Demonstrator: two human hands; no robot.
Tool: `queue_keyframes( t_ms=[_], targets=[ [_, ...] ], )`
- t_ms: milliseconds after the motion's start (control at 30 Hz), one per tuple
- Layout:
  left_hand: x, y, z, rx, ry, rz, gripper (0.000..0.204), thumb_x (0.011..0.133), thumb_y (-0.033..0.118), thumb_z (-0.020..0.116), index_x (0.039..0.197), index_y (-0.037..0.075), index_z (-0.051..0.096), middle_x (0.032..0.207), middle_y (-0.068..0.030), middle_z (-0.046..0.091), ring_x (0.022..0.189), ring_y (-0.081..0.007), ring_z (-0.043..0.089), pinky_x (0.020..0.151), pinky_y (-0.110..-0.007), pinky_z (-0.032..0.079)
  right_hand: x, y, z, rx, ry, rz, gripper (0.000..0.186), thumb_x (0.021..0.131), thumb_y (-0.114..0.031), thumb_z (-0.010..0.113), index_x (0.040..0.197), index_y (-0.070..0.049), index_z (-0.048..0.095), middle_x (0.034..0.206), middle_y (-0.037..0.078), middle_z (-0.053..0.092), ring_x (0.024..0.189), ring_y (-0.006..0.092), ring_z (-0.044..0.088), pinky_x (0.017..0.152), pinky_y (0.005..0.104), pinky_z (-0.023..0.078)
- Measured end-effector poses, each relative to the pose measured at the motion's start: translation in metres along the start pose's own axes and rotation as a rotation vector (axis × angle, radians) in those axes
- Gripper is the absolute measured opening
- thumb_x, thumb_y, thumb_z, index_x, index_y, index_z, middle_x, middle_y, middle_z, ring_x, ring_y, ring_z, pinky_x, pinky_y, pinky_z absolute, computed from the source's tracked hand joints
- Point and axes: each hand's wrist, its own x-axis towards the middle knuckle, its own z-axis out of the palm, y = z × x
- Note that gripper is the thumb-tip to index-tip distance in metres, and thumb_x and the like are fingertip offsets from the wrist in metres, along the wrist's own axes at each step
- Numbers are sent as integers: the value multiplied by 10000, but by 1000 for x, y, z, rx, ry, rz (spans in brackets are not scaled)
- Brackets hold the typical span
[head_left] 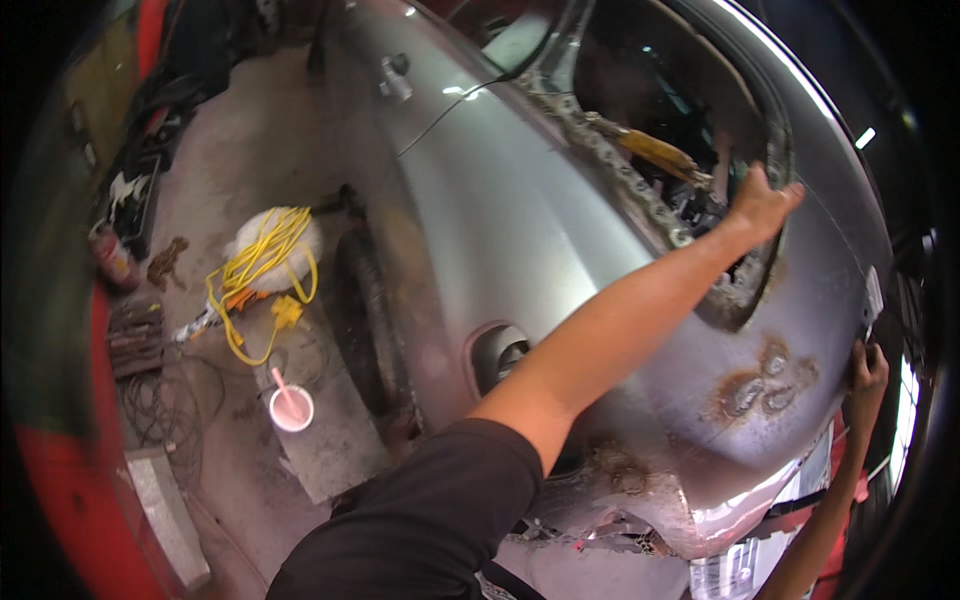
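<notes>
At the lower end of the grey car's [505,215] window rim [738,310], the left hand [765,208] lies across the edge, thumb and one finger spread apart; the other fingers are hidden, so I can't tell whether they grip. Over by the car's far right edge, the right hand [868,370] has its fingers closed on the bottom of a pale flat blade [873,292]. That blade stands up and away from those fingers, its long axis running roughly along the car's edge.

Between the hands and a little below them sits a rusty patch [765,388] with dull, lumpy spots; the right hand is the nearer one to it. The car's skin around it is smooth, with a thin line curving down the right side. The window's left edge is a ragged, holed strip, and a yellowish piece [655,152] lies inside the opening. Lower down, a round fuel recess [497,355] shows beside the left forearm.

Off to the left, on the concrete floor [225,140], a pink drink cup [291,408] stands near the left edge of a grey slab [335,450]. Beyond the slab's upper end, a yellow cord [275,245] is heaped over a white bundle, with a reddish bottle [115,258] farther left.
</notes>
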Motion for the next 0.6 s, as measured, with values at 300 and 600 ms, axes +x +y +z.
queue_keyframes(
  t_ms=[300,600],
  targets=[
    [-38,43,-26,232,-38,-151,907,914,261,720,1564,-70,182,1450,-367,449,1357,-440,476,1154,-440,368,16,-2,19,162,-109,16,428,1028,-346,593,985,78,625,805,102,607,776,189,565,688,345,461],
    [-233,64,-87,388,-82,588,541,823,21,692,1298,18,432,1170,-225,499,1054,-440,578,905,-529,487,39,73,36,83,96,-186,537,1028,-430,588,1159,87,649,951,116,650,894,208,586,836,343,470]
  ],
)
